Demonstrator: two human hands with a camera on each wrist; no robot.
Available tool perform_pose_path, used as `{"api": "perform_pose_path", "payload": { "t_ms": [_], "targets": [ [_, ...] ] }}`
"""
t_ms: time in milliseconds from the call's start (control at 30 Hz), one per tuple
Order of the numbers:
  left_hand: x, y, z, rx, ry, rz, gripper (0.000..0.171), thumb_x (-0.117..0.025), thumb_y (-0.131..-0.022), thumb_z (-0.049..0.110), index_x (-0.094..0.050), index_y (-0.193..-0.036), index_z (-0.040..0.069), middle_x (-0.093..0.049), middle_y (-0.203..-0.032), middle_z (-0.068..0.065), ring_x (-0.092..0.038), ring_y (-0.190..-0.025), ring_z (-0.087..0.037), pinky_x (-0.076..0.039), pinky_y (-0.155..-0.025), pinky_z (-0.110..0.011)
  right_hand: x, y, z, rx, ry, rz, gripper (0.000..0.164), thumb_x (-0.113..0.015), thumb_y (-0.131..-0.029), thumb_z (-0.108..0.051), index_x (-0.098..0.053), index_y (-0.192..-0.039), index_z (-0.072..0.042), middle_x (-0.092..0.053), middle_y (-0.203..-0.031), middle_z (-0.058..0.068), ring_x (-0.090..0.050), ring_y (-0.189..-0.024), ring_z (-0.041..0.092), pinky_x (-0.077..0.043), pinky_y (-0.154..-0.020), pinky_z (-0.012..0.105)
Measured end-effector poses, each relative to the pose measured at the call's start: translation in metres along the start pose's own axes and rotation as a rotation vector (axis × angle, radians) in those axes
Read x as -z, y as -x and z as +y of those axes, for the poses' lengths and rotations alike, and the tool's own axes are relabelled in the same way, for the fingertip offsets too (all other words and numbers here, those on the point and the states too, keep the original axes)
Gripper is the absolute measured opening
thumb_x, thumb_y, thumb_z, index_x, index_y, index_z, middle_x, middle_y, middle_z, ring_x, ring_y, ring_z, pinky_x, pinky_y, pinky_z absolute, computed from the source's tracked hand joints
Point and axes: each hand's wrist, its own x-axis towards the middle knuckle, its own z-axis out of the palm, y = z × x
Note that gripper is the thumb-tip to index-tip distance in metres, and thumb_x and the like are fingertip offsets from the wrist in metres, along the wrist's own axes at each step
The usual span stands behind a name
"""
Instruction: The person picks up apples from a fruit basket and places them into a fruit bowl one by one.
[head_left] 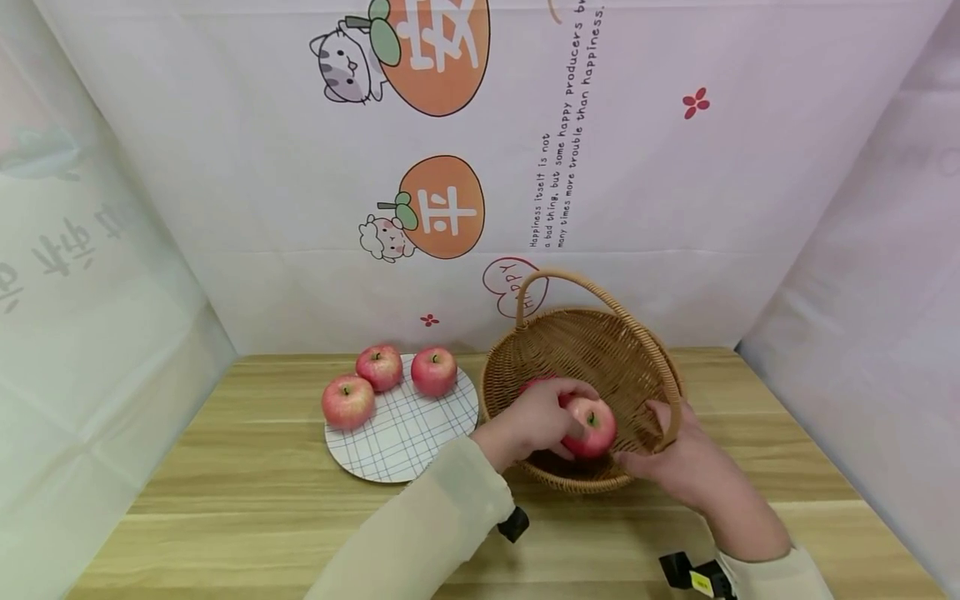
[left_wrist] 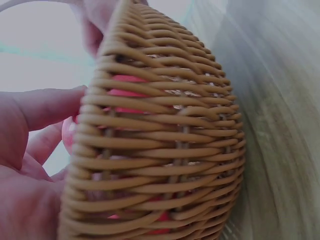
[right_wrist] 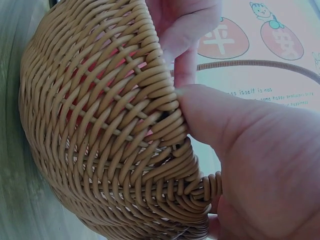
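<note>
A wicker basket (head_left: pixel 581 337) with an arched handle stands tilted, its opening facing me. Inside it, my left hand (head_left: pixel 536 417) grips a red apple (head_left: pixel 598 427), with thumb and fingers around its sides. A bit of another red apple (head_left: pixel 534 384) shows behind that hand, mostly hidden. On the basket's right side, my right hand (head_left: pixel 693 462) holds the rim close to the foot of the handle. In the right wrist view the thumb of my right hand (right_wrist: pixel 220 112) presses on the woven rim. Red shows through the weave in both wrist views.
Left of the basket lies a round plate (head_left: pixel 405 442) with a blue grid pattern. Three apples sit on its far part: a left one (head_left: pixel 348 402), a back one (head_left: pixel 378 367) and a right one (head_left: pixel 434 372). A printed cloth (head_left: pixel 637 208) hangs behind the wooden table (head_left: pixel 247 467).
</note>
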Motion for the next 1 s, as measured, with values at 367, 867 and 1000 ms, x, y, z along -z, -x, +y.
{"api": "perform_pose_path", "payload": {
  "t_ms": [367,867,1000],
  "targets": [
    [0.014,0.016,0.014,0.026,0.194,-0.065,0.045,-0.069,-0.084,-0.011,-0.068,-0.122,0.013,-0.058,-0.117,-0.007,-0.063,-0.094,-0.029,-0.06,-0.064,-0.049,0.002,0.0,0.001,-0.038,0.037,-0.012,0.101,-0.082,-0.079,-0.044,-0.031,-0.145,0.013,-0.021,-0.144,0.038,-0.039,-0.122,0.059,-0.042,-0.092,0.066],
    [0.024,0.027,0.015,0.052,0.377,-0.051,0.047,-0.067,-0.087,-0.012,-0.065,-0.127,0.012,-0.055,-0.125,-0.012,-0.063,-0.099,-0.034,-0.059,-0.07,-0.051,0.003,0.001,0.002,-0.052,0.062,-0.014,0.102,-0.081,-0.08,-0.047,-0.031,-0.145,0.013,-0.019,-0.146,0.04,-0.04,-0.12,0.061,-0.043,-0.089,0.066],
    [0.023,0.034,0.019,0.054,0.502,-0.025,0.047,-0.067,-0.088,-0.01,-0.065,-0.128,0.013,-0.055,-0.128,-0.011,-0.063,-0.101,-0.036,-0.059,-0.072,-0.052,0.001,-0.001,0.003,-0.055,0.053,-0.03,0.105,-0.081,-0.079,-0.049,-0.029,-0.145,0.014,-0.005,-0.153,0.04,-0.029,-0.127,0.066,-0.039,-0.092,0.071]
  ]
}}
